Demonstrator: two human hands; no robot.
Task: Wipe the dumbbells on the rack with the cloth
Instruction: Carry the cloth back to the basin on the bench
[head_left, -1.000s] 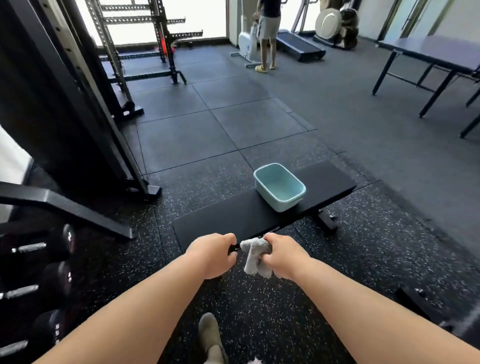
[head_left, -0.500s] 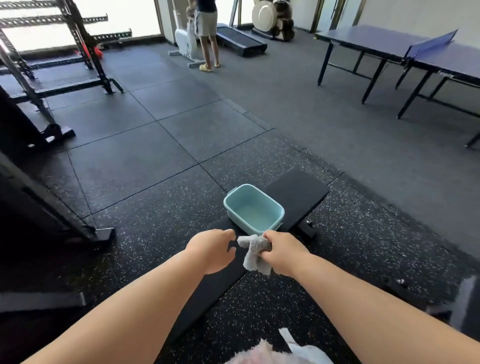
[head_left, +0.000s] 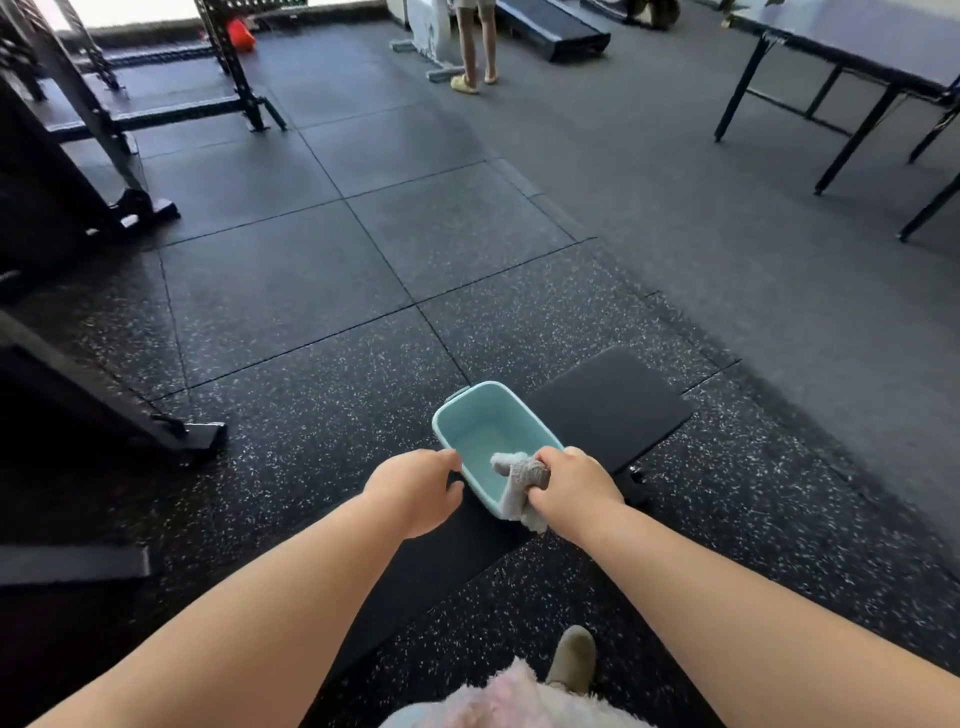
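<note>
The right hand (head_left: 574, 486) grips a bunched grey cloth (head_left: 521, 486), fingers curled round it, and holds it over the near rim of a pale blue basin (head_left: 470, 415). A loose end of the cloth hangs down outside the basin's near wall. The left hand (head_left: 415, 488) hovers just beside the basin's left corner with its fingers loosely curled and nothing in them; whether a fingertip touches the rim I cannot tell.

The basin sits on a flat black padded tabletop (head_left: 613, 405) that runs from lower left to upper right, low over the speckled rubber floor (head_left: 311, 395). No dumbbells or dumbbell rack show in this view.

To the left stand dark steel frames: a sloping black strut with a foot plate (head_left: 202, 434) near the tabletop, and farther back a power rack (head_left: 234, 67) on a long base. At upper right is a dark blue table-tennis table (head_left: 857, 41) on thin black legs, well apart from the hands. Far ahead a second person's legs (head_left: 475, 47) stand in yellow slippers beside a white machine. At the bottom edge are a fluffy pink-white garment (head_left: 509, 701) and one tan shoe (head_left: 574, 657).
</note>
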